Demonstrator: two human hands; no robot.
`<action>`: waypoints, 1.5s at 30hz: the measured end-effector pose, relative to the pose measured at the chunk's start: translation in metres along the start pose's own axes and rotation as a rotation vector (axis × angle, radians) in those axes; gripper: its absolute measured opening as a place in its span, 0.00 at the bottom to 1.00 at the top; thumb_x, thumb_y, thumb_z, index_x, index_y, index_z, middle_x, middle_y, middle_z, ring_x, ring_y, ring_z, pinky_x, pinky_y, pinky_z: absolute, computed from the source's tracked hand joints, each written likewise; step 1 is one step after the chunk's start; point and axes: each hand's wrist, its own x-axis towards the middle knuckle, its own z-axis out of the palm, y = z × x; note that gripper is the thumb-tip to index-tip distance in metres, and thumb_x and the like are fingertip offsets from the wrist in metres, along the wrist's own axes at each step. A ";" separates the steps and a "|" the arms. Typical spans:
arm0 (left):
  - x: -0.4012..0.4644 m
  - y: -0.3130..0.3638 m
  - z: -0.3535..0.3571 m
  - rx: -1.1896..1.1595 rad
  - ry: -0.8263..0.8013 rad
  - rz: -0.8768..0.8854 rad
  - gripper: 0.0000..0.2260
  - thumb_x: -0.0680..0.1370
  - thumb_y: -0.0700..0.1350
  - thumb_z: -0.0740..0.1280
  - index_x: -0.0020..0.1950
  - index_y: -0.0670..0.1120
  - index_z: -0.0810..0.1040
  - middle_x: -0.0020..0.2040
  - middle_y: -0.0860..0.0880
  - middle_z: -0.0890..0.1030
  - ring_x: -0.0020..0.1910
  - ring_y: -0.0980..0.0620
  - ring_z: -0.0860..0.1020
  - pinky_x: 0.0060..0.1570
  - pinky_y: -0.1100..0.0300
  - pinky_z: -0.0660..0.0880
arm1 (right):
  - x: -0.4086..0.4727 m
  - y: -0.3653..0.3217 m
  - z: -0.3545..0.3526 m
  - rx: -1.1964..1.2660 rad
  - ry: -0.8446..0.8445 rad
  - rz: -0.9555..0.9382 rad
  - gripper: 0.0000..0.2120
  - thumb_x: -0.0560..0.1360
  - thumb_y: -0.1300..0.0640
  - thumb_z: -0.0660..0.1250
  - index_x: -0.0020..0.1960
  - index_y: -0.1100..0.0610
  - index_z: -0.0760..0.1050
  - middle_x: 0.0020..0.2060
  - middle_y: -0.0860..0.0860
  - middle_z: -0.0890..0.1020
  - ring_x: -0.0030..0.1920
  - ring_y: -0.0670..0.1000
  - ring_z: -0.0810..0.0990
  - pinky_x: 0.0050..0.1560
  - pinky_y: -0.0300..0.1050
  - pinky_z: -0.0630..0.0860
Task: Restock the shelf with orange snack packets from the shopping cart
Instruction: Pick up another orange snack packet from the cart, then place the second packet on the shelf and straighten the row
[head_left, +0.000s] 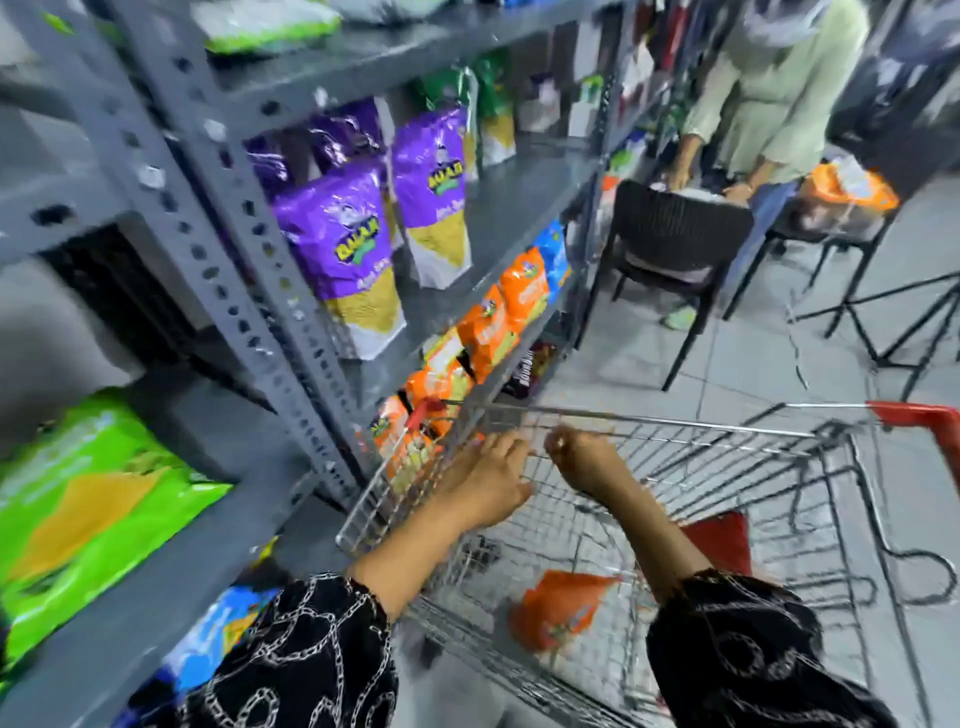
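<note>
Both hands hover over the far end of the shopping cart (675, 431), empty; the left hand (488, 483) has its fingers (506, 447) loosely spread and slightly curled toward the wire rim, clamped on nothing; the right hand (587, 462) looks curled into a loose fist, though blur hides whether its fingers pinch anything. The one orange snack packet (558, 605) left in the cart lies below and behind both sets of fingers, back toward the wrists, flat on the basket floor; its long axis runs diagonally, one corner pointing up and to the right. It sits between the two forearms, I judge slightly nearer the right hand; reaching it means pulling back and down. The shelf (519, 332) row of orange packets (522, 291) stands beyond the left fingers.
</note>
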 end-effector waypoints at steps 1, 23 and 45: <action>0.005 0.002 0.017 -0.020 -0.127 -0.014 0.27 0.77 0.55 0.62 0.71 0.45 0.62 0.73 0.44 0.63 0.72 0.43 0.61 0.71 0.47 0.61 | -0.002 0.016 0.011 -0.055 -0.181 0.037 0.15 0.78 0.50 0.61 0.61 0.56 0.73 0.58 0.62 0.79 0.58 0.62 0.78 0.57 0.53 0.75; -0.008 -0.024 0.100 -1.074 0.253 -0.671 0.08 0.73 0.43 0.72 0.34 0.45 0.79 0.33 0.47 0.78 0.35 0.51 0.76 0.34 0.63 0.70 | -0.034 0.072 0.070 0.579 0.296 0.415 0.09 0.71 0.70 0.63 0.43 0.63 0.82 0.38 0.58 0.85 0.43 0.58 0.83 0.42 0.51 0.79; -0.122 0.026 -0.234 -0.709 1.621 -0.026 0.12 0.79 0.51 0.55 0.45 0.47 0.75 0.34 0.47 0.79 0.32 0.53 0.71 0.33 0.57 0.64 | -0.070 -0.202 -0.196 0.909 1.257 -0.358 0.15 0.80 0.50 0.57 0.40 0.59 0.71 0.33 0.56 0.77 0.34 0.46 0.70 0.35 0.44 0.62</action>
